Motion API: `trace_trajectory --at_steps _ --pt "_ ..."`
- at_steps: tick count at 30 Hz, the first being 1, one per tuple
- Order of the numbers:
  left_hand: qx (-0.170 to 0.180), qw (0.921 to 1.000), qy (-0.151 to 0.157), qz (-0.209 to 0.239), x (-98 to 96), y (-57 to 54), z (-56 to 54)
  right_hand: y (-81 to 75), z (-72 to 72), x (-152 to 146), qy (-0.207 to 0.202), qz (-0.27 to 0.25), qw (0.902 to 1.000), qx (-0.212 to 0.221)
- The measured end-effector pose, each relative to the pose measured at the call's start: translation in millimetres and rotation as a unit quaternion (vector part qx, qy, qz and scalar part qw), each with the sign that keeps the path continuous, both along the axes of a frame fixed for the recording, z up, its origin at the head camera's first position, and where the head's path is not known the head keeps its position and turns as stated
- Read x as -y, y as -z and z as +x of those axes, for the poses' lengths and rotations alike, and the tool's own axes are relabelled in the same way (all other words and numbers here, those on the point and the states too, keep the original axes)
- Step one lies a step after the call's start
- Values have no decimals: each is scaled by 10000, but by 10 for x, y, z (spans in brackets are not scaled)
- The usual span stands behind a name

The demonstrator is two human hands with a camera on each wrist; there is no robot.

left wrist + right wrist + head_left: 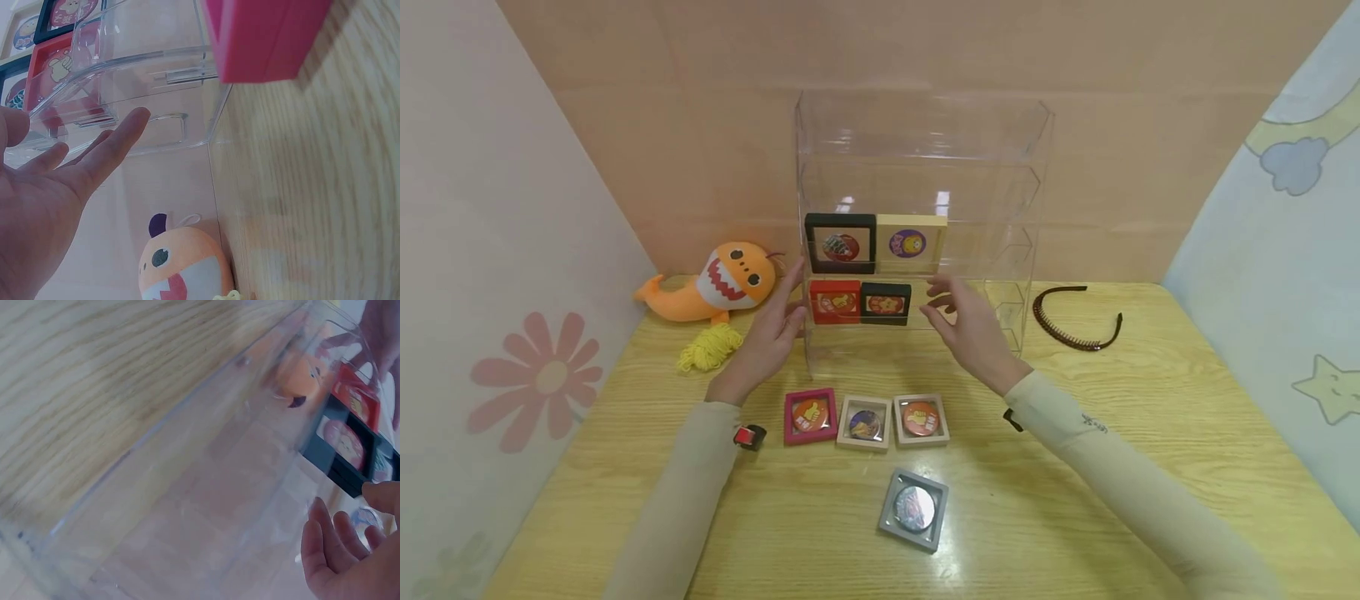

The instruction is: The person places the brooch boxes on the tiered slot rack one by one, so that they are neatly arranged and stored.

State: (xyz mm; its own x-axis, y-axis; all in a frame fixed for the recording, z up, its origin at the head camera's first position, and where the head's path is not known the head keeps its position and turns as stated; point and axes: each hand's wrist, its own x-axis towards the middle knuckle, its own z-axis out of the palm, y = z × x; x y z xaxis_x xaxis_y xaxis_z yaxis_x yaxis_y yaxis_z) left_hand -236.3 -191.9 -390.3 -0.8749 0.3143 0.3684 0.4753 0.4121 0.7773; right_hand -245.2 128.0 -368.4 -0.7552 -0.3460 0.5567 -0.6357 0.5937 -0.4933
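Closest to me on the wooden table lies a grey frame, turned askew, with a shiny round piece inside. Beyond it I see three frames in a row: a magenta frame on the left, then two pale frames, the right-hand one holding an orange disc with a thumbs-up.

Past that row I have both hands at the clear rack. The left hand has its fingers stretched out along the rack's left side, gripping nothing; I cannot tell whether they touch the plastic. The right hand has its fingers loosely bent and holds nothing, its thumb just beside the small black frame; from here I can't confirm contact.

That small black frame stands upright on a lower tier, next to a red frame on its left. On the tier above them I see a large black frame and a cream frame side by side.

Left of the rack I make out a bundle of yellow yarn and, behind it, an orange shark toy. Off to the right lies a dark headband. A tan wall rises behind everything.
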Motion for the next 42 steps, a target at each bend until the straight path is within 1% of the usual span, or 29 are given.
trace_trajectory --at_steps 4,9,17,23,27,29,34,37,40,42 --pt "-74 10000 -17 -31 12 -2 0 -57 98 -118 31 -17 9998 -210" --pt "-20 10000 -19 -21 15 -21 -13 -118 246 -275 20 -14 10000 -97" --pt "129 9999 13 68 12 -43 -32 -132 453 -509 122 131 9998 69" --pt "39 10000 -24 -22 19 -60 -13 -107 605 -658 158 243 9995 152" --pt "-63 10000 30 -1 22 -53 -10 -83 708 -747 227 250 9987 378" --pt "-75 10000 51 6 22 -48 -16 -68 771 -792 260 258 9978 556" --pt "37 10000 17 28 10 -46 -26 -29 959 -885 329 321 9942 971" --pt "87 10000 1 35 4 -45 -29 0 1065 -930 344 364 9926 1108" --pt "125 9999 6 43 -10 -82 -5 28 1155 -975 403 395 9909 1225" --pt "177 9998 24 49 -31 -161 52 43 1211 -1000 450 413 9895 1311"
